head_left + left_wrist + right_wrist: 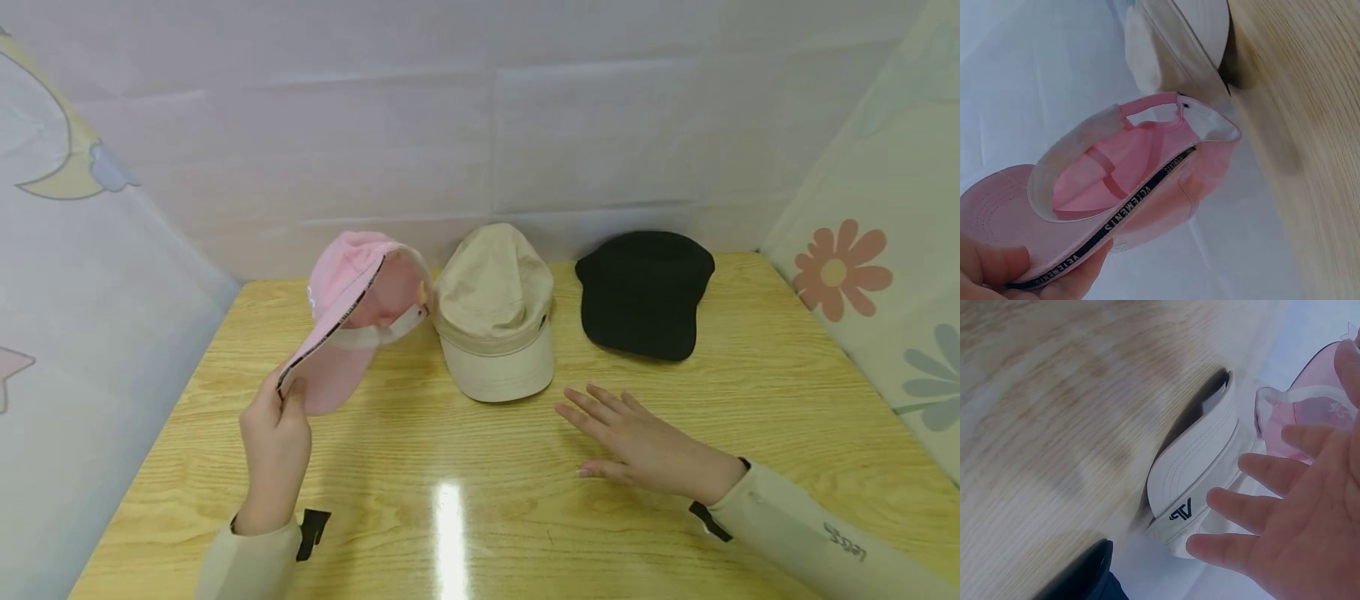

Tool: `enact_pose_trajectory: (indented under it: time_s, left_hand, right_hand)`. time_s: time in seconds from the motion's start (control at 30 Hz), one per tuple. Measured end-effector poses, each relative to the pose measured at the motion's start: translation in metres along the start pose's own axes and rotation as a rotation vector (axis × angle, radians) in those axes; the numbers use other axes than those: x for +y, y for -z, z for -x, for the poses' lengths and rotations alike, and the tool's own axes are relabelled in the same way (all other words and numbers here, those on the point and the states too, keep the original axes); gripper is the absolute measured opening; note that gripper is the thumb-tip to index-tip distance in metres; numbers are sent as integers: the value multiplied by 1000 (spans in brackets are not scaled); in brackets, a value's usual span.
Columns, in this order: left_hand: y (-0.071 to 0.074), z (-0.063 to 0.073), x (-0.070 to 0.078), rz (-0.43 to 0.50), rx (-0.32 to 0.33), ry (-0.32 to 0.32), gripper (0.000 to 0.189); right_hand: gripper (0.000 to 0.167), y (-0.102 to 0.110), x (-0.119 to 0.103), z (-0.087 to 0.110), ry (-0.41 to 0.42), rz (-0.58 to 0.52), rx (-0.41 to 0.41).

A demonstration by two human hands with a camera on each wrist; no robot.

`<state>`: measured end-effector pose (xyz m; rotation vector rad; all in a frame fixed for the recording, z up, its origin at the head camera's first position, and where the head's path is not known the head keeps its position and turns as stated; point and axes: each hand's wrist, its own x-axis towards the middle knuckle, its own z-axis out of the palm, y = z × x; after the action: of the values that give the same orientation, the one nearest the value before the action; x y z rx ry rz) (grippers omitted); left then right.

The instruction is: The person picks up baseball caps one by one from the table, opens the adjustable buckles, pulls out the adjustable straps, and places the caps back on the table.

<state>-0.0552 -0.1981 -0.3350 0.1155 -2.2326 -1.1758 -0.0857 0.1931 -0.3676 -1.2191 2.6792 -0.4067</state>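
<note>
My left hand grips a pink cap by its brim, thumb on one face and fingers on the other. The cap is tilted, its hollow inside turned to the right. In the left wrist view a dark tape with white lettering runs along the cap. A beige cap sits beside it, brim toward me, with a dark logo in the right wrist view. My right hand holds nothing; its fingers are spread over the table, in front of the beige cap and a black cap.
The wooden table ends at a pale cloth backdrop. Patterned cloth walls flank it, with a red flower on the right one and a moon on the left. Black straps show at both cuffs.
</note>
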Motion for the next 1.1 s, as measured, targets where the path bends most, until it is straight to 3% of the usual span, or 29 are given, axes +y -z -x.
enact_pose_trajectory:
  time_s: [0.43,0.67,0.93,1.1]
  left_hand:
    - [1,14,14,70,59,-49,21]
    - [2,19,22,110,47,-68,22]
    - [-1,25,26,205,24,-36,24]
    - [-1,27,28,273,13,-63,23]
  right_hand:
    - [68,2,-2,-3,8,-13,-1]
    - [67,2,-3,-4,2,-13,-9]
    - [66,3,-1,-5,-8,-11,-15]
    - [64,4,-1,-7,-10,-21,-6]
